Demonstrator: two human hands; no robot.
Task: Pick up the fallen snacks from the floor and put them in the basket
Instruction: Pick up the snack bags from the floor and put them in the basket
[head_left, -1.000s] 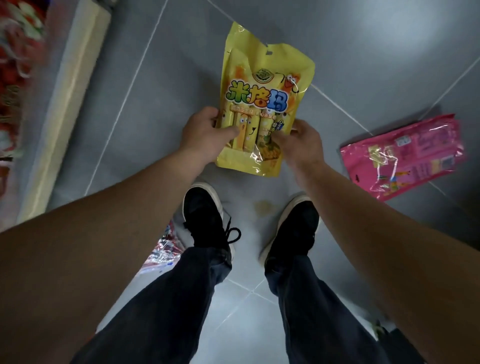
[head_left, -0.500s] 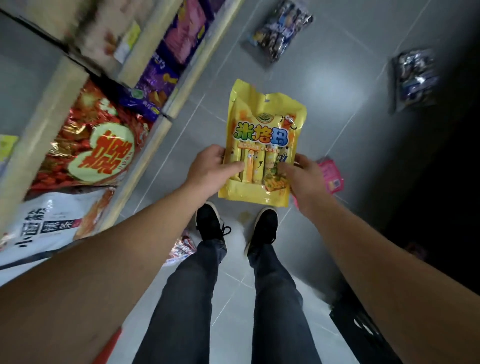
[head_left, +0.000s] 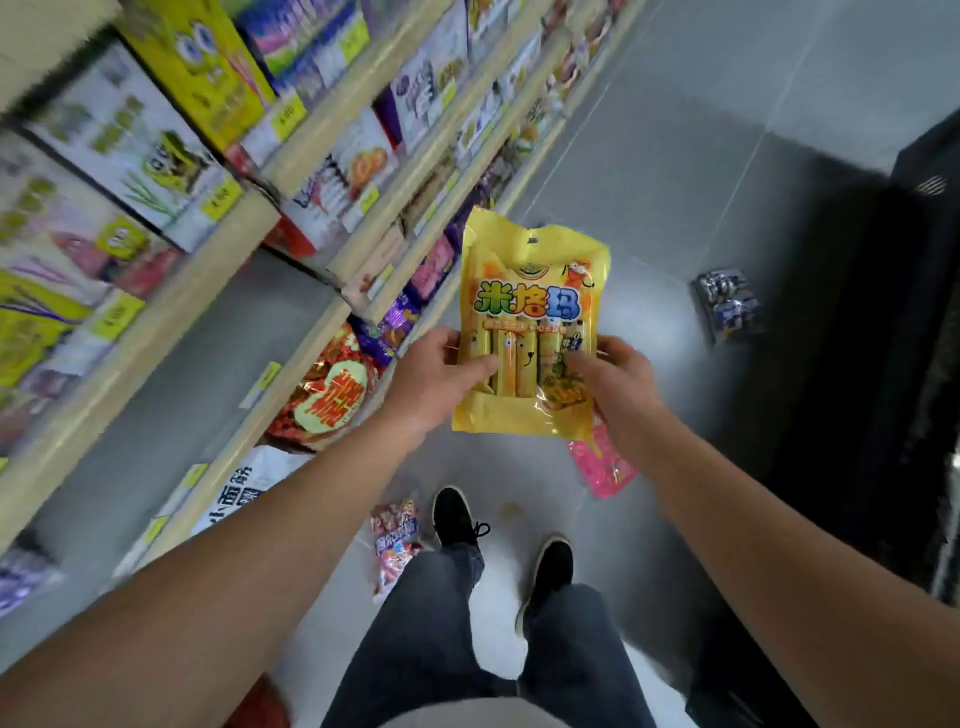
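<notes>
Both hands, left hand (head_left: 436, 382) and right hand (head_left: 621, 387), were pinched on the glossy yellow plastic snack packet (head_left: 532, 332), carried clear of the floor; the basket, unseen, was judged next.

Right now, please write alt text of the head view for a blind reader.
Both hands, left hand and right hand, hold a yellow snack bag above a grey tiled floor. A pink packet and two more packets lie below; stocked shelves stand left.

I can read big colourful letters "米塔玛" on the yellow snack bag (head_left: 530, 332). The white bag (head_left: 244, 488) says "小面筋".
</notes>
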